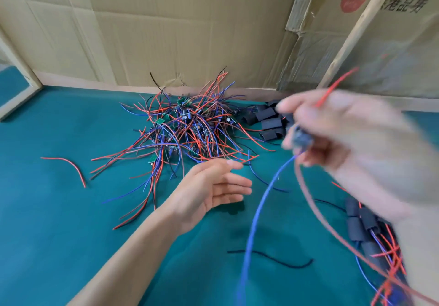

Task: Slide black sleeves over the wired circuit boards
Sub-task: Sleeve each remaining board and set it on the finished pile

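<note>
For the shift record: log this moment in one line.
right hand: holds wired piece, blurred | left hand: open, empty | pile of wired boards: on mat

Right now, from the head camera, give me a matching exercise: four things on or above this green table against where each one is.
Things:
1. tangled pile of bare wired boards
2. loose black sleeves
3. sleeved boards
4. single red wire

Places:
A. alone at the far left of the table
B. near right edge, under the right forearm
C. middle of the table, by the cardboard wall
D. just right of the pile, behind the right hand's fingers

Pairs: 1-C, 2-D, 3-B, 4-A
</note>
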Tool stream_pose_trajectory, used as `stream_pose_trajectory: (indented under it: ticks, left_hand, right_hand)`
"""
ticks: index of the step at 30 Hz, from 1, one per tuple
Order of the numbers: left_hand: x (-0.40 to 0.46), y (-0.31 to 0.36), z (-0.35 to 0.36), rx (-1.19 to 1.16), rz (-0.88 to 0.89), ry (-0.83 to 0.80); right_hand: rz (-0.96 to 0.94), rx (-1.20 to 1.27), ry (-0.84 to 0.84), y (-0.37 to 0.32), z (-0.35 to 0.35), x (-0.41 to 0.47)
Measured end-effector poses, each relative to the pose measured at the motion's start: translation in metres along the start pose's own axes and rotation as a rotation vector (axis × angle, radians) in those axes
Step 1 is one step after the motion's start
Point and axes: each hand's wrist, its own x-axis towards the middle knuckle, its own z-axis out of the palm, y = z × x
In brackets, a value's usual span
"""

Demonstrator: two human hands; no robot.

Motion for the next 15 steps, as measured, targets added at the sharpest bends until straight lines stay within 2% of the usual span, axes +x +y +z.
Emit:
stream_pose_trajectory:
  ticks: [3,5,7,9,11,13,15]
  left_hand:
    - [-0.004,0.002,0.007,-0.142,-0.138,-0.295]
    - [-0.005,-0.002,0.012,-0.118,-0.177,-0.355]
    - [-0.006,-0.006,0.016,-0.065,-0.203,-0.274]
    - [-0.005,-0.009,0.017,-0.036,-0.183,-0.193]
    - [-0.005,-0.01,0.016,-0.023,-0.141,-0.154]
    - [-0.005,-0.009,0.015,0.001,-0.106,-0.133]
    - [-0.007,-0.009,0.015,0.048,-0.096,-0.112]
  right_hand:
    - [0.185,-0.357,-0.082,0.037,0.018,0.006]
    - [0.281,-0.686,-0.111,0.061,0.021,0.014]
    - [0.342,-0.807,-0.151,0.074,0.017,0.025]
    - [0.405,-0.707,-0.166,0.079,0.005,0.04]
    - [0.406,-0.709,-0.067,0.086,-0.013,0.062]
    - [0.314,-0.926,0.098,0.097,-0.032,0.085]
    - [0.251,-1.111,0.163,0.109,-0.042,0.102]
